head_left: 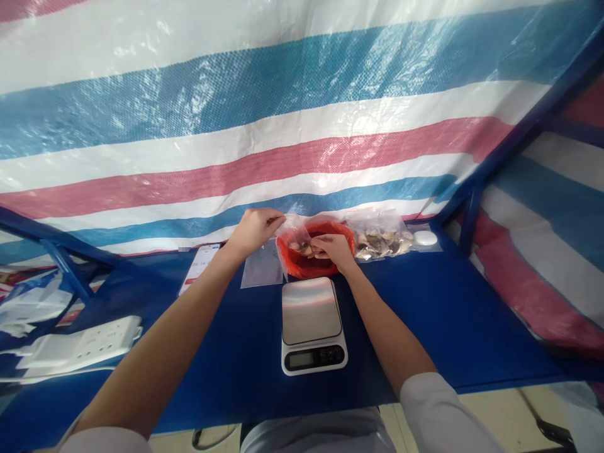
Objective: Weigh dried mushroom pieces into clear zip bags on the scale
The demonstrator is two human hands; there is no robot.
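A clear plastic bag point(296, 224) is pinched at its upper edge by my left hand point(257, 229), fingers closed. Pale brown dried slices point(300, 248) show at its lower part, above the mouth of a red plastic bag point(309, 272). My right hand point(334, 249) reaches over the red bag with its fingers closed around some of these slices; its fingertips are partly hidden. In front of the red bag stands a white kitchen scale point(311, 314) with a bare metal plate. Its display point(301, 359) is too dim to read.
A clear bag of dried slices point(383, 243) lies right of the red bag, beside a white round object point(425, 238) on a flat clear bag. Another flat clear bag point(262, 269) lies left. Farther left are a phone point(201, 264) and a white power strip point(89, 343). Striped sheeting point(283, 145) hangs behind.
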